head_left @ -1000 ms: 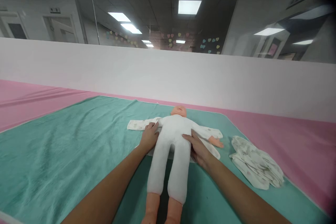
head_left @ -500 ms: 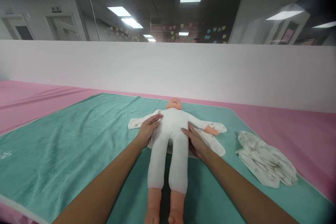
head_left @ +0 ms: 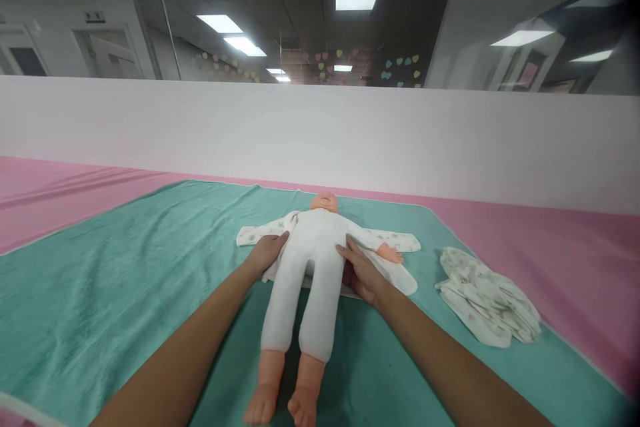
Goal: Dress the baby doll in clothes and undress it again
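Note:
A baby doll (head_left: 320, 240) with a white cloth body lies on its back, head away from me, bare feet toward me. Beneath its torso is spread a white printed baby shirt (head_left: 400, 241), sleeves out to both sides. My left hand (head_left: 269, 253) grips the doll's side at the waist, its fingers partly hidden beneath. At the opposite hip, my right hand (head_left: 363, 272) holds the doll with the thumb on top and the other fingers tucked under. The doll's hand on the right rests over the shirt.
A crumpled white printed garment (head_left: 487, 297) lies to the right on the green towel (head_left: 125, 293). Pink cloth (head_left: 560, 260) shows around the towel. Behind it stands a low white wall (head_left: 300, 133) with glass above.
The doll's legs have swung left, so its body is slightly slanted. My left hand has slid lower along its side, fingers now tucked in. The view has shifted a little.

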`<action>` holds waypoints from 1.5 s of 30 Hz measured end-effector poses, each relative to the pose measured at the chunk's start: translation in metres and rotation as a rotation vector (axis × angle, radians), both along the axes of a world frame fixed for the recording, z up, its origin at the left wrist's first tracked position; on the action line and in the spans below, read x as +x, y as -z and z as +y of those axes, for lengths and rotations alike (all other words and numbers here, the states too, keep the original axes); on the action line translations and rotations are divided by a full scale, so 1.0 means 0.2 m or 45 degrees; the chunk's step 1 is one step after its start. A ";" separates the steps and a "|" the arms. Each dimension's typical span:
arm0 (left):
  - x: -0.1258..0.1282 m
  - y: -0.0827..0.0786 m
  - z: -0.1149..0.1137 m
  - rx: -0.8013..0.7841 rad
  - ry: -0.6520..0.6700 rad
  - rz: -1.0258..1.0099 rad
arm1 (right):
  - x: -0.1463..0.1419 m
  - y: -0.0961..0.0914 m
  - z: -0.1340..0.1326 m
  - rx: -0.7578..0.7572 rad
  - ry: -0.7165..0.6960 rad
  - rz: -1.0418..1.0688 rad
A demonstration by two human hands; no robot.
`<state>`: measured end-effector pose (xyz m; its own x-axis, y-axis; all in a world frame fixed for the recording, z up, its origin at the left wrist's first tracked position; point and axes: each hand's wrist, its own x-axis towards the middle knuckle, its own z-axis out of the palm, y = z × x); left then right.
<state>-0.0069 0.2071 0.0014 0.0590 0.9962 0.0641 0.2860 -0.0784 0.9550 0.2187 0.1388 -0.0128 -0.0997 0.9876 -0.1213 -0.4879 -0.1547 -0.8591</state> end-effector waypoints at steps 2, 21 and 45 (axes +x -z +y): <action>0.01 -0.01 -0.01 -0.053 0.096 0.022 | -0.01 0.00 0.00 -0.015 0.026 -0.020; 0.05 -0.02 -0.02 0.143 0.212 -0.525 | -0.08 -0.07 -0.06 0.182 -0.105 -0.247; -0.03 -0.06 -0.02 0.233 0.273 -0.483 | -0.07 -0.04 -0.06 0.119 -0.076 -0.239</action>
<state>-0.0130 0.2037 0.0141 0.2008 0.9343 0.2945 -0.1214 -0.2746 0.9539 0.2053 0.1266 -0.0056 -0.1426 0.9884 -0.0516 -0.3107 -0.0942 -0.9458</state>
